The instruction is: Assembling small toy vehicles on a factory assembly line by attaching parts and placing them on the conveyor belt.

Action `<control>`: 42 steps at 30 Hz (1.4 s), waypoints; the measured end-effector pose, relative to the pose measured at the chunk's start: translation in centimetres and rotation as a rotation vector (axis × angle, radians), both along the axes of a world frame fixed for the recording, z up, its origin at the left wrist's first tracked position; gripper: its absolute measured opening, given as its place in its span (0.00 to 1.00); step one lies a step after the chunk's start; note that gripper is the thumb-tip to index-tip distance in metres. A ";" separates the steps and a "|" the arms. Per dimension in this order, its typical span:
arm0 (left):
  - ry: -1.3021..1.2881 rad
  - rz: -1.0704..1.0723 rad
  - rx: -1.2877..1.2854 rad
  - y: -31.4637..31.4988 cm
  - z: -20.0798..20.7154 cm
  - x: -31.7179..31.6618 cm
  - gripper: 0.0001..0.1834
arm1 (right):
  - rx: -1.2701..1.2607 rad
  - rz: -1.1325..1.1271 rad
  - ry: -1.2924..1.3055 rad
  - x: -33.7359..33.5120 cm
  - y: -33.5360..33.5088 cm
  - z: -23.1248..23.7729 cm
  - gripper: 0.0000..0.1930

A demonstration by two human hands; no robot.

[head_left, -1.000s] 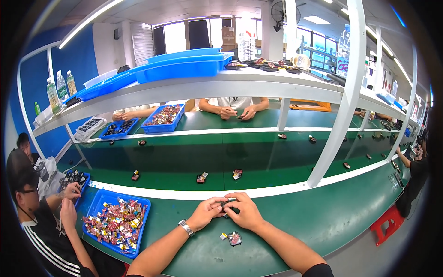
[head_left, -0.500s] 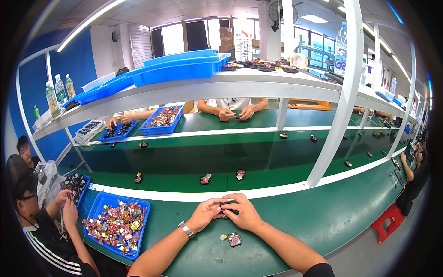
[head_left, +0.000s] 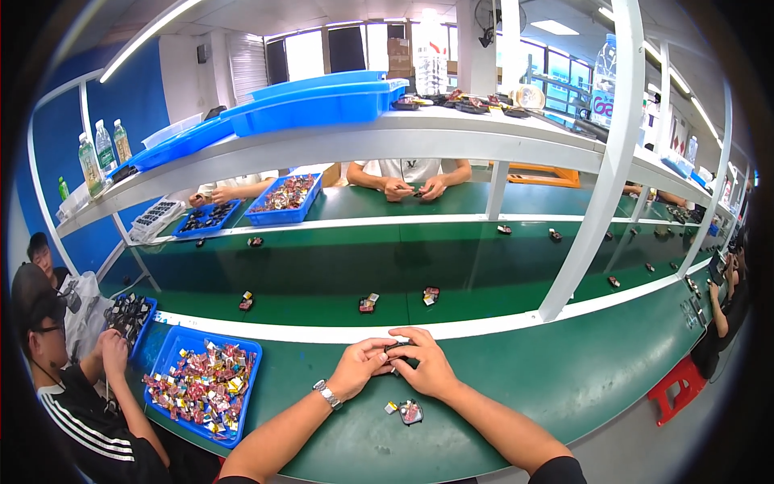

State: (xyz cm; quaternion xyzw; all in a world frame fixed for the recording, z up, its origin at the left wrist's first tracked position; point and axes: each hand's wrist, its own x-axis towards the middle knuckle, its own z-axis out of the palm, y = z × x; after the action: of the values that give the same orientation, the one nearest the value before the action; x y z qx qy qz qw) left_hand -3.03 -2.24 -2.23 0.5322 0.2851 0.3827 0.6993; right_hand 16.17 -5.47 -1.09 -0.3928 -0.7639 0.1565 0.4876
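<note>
Green benchtop [head_left: 564, 379] bears a circuit-board piece [head_left: 411, 413], beyond which left hand [head_left: 360, 369] and right hand [head_left: 425, 367] pinch a dark part [head_left: 397, 347], equally near, long axis hidden.

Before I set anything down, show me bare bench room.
Bare: green benchtop right of your right hand, and between your left hand and the blue tray. Crowded: the tray, heaped with parts. An assembly sits between your forearms.

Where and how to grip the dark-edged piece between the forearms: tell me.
Probably pinch the dark-edged piece by its outer rim, coming from the right with the right hand: it appears to lie flat, and a yellow-and-white part sits at its left.
</note>
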 end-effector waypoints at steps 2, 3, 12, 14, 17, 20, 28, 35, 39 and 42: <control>-0.040 -0.002 0.025 0.0 -0.1 -0.2 0.18 | 0.045 0.000 -0.024 -0.3 -0.3 0.3 0.10; -0.032 0.015 0.030 0.0 -0.1 -0.2 0.18 | 0.026 0.017 -0.016 -0.4 -0.4 0.2 0.12; -0.032 0.040 -0.029 -0.3 0.3 0.3 0.17 | 0.302 -0.141 -0.051 -0.6 -0.2 0.6 0.10; -0.024 0.040 -0.031 -0.2 0.0 0.1 0.18 | 0.298 -0.130 -0.093 -0.5 -0.2 0.2 0.10; -0.023 0.046 -0.041 -0.2 0.0 0.1 0.18 | 0.311 -0.135 -0.149 -0.6 -0.3 0.3 0.10; -0.030 0.045 -0.055 -0.1 0.2 0.2 0.17 | 0.314 -0.169 -0.161 -0.9 -0.5 0.5 0.10; -0.025 0.045 -0.052 -0.1 0.3 0.4 0.17 | 0.345 -0.234 -0.238 -1.1 -0.3 0.2 0.10; -0.022 0.045 -0.024 -0.1 -0.1 0.5 0.16 | 0.334 -0.245 -0.298 -1.1 -0.4 0.2 0.10; -0.025 0.054 -0.041 -0.3 0.3 0.6 0.16 | 0.362 -0.229 -0.290 -0.9 -0.4 0.3 0.09; -0.040 0.058 -0.047 -0.3 0.3 0.5 0.17 | 0.403 -0.228 -0.273 -1.0 -0.3 0.3 0.09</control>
State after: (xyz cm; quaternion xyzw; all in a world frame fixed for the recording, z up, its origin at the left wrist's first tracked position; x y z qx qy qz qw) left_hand -2.56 -2.57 -1.97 0.4995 0.2953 0.4064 0.7058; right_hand 15.16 -5.80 -0.83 -0.3887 -0.7891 -0.1091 0.4629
